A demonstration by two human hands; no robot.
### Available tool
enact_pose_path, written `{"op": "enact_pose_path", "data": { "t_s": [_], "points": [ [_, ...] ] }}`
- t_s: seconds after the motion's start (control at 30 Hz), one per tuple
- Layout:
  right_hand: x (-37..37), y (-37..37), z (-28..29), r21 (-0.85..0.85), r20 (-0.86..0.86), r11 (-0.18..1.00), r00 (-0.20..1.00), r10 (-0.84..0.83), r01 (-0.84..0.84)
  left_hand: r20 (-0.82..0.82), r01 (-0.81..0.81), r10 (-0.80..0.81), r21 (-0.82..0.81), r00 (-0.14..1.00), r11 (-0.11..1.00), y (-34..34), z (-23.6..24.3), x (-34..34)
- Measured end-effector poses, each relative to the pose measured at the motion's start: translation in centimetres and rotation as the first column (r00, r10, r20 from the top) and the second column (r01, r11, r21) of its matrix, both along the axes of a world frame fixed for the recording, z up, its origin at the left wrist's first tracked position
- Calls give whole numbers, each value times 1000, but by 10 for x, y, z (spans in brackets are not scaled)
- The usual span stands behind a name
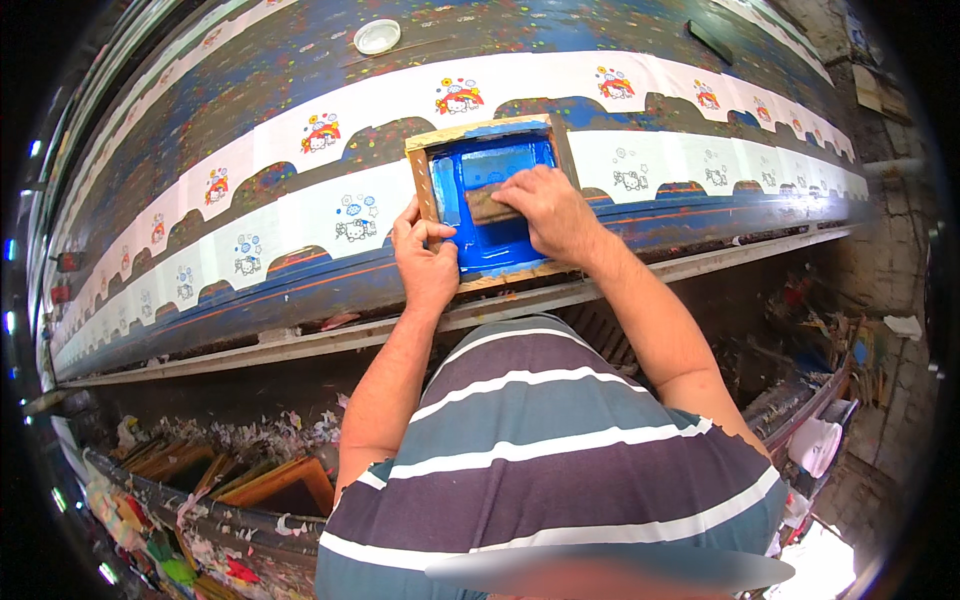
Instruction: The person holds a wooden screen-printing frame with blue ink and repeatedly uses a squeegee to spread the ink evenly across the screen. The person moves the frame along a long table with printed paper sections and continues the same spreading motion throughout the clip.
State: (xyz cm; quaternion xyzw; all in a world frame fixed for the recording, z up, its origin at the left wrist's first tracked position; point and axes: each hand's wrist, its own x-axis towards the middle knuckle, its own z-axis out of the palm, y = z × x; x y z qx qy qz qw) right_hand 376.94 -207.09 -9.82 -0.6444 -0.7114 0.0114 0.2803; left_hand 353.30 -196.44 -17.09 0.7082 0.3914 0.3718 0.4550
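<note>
Looks, as a judgement, like the inking stroke of a screen print. Gripping a wooden squeegee (487, 206) inside the wooden frame (424, 185) with the right hand (550, 212), using fingers closed firmly over the block. Steadying the frame at its left bar, near the lower left corner, with the left hand (425, 255), using fingers set narrow about the wood. See blue ink (495, 255) spread within the frame, lying heavily toward its near bar. Find the frame itself set over the near white strip (300, 225), close to the front edge of the surface (600, 25). Note line drawings with blue patches (248, 255) left of the frame, but seemingly only dark outlines (631, 172) to its right; hence probably adding blue one print at a time, heading rightward. Find the far strip (385, 108), printed in fuller colours, beyond the frame, and a white dish (377, 37) farther beyond, to its left. Cannot tell the state of the print under the frame.

Calls next, in all likelihood, for completing an even stroke while holding the frame dead still, then for lifting straight up and lining up over the next outline to the right. Risks smudging wet blue if allowed to slip.
</note>
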Motion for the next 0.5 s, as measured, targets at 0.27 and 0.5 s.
{"op": "enact_pose_path", "data": {
  "t_s": [0.27, 0.5],
  "points": [
    [-40, -51, 15, -128, -20, 992, 1000, -24, 21, -21, 22, -21, 34, 1000, 999, -1, 6, 0],
    [-45, -73, 23, -197, -158, 980, 987, 6, -37, -10, 16, -16, 34, 1000, 999, 0, 7, -1]
  ]
}}
